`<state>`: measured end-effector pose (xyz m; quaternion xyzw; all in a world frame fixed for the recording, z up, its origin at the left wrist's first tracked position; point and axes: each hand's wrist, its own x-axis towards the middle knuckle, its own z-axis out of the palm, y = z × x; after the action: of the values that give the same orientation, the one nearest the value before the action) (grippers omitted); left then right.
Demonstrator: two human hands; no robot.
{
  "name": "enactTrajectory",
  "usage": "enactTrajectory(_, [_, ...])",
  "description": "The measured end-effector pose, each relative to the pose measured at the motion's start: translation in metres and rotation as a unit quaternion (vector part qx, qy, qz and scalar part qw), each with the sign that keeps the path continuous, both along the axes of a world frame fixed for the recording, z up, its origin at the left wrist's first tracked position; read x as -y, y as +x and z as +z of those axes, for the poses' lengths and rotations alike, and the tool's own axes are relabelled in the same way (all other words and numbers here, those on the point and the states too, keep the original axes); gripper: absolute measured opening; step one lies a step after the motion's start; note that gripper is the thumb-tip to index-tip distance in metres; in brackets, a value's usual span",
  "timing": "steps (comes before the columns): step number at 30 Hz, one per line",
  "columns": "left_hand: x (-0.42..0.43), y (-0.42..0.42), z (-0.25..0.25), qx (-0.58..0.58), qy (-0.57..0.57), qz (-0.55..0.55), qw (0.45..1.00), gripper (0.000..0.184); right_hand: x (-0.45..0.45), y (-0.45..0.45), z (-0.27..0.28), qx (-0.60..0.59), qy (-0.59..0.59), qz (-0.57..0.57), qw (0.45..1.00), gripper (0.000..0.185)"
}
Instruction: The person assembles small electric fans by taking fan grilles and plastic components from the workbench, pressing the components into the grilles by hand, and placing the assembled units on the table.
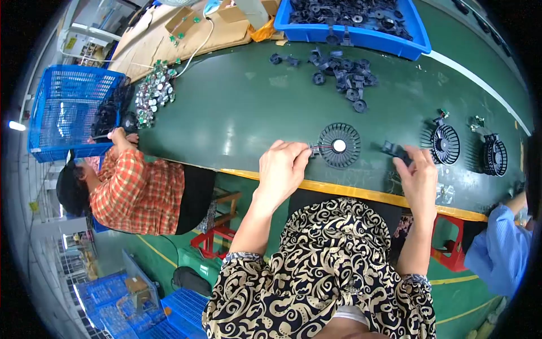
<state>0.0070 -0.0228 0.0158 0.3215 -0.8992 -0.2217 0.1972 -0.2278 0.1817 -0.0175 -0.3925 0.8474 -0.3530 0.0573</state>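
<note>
At the table edge in the head view, my left hand [282, 166] pinches the short stem of a round black fan cage [340, 131]. The cage lies on the green table with a white round centre, and a reddish wire runs along its stem. To its right, my right hand [419, 178] has thumb and forefinger closed on the end of a small black plastic part [392, 149], held just over the table. Further right lie two more black fan cages, one nearer [445, 144] and one farther [495, 157], each with a small green circuit board at its stem.
Loose black plastic parts [344, 73] lie in a pile ahead, below a blue tray [420, 48] full of similar parts. Small motors [152, 93] are heaped at the left near a blue crate [70, 116]. Co-workers sit at left [135, 192] and right [499, 248].
</note>
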Motion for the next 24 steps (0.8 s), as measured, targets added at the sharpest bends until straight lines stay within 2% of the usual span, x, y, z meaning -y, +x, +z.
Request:
enactTrajectory(4, [-0.007, -0.004, -0.005, -0.029, 0.061, -0.028, 0.997, 0.011, 0.021, 0.028, 0.023, 0.021, -0.071, 0.070, 0.995, 0.035])
enactTrajectory(6, [-0.009, -0.006, -0.008, -0.035, 0.072, -0.030, 0.996, 0.011, 0.036, 0.037, 0.016, 0.003, -0.152, 0.121, 0.981, 0.035])
enactTrajectory(8, [-0.010, -0.007, -0.012, -0.042, 0.075, -0.027, 0.996, 0.012, 0.047, 0.045, 0.021, -0.027, -0.162, 0.151, 0.975, 0.034])
enactTrajectory(16, [-0.009, -0.008, -0.019, -0.032, 0.103, -0.012, 0.994, 0.010, 0.066, 0.050, 0.002, -0.102, -0.056, 0.197, 0.974, 0.033])
enactTrajectory(20, [-0.005, -0.007, -0.022, -0.023, 0.102, -0.025, 0.994, 0.011, 0.072, 0.052, 0.005, -0.097, -0.018, 0.196, 0.976, 0.033])
enactTrajectory(24, [-0.005, -0.010, -0.015, -0.011, 0.115, -0.024, 0.993, 0.019, 0.078, 0.052, 0.012, -0.121, 0.060, 0.218, 0.967, 0.029])
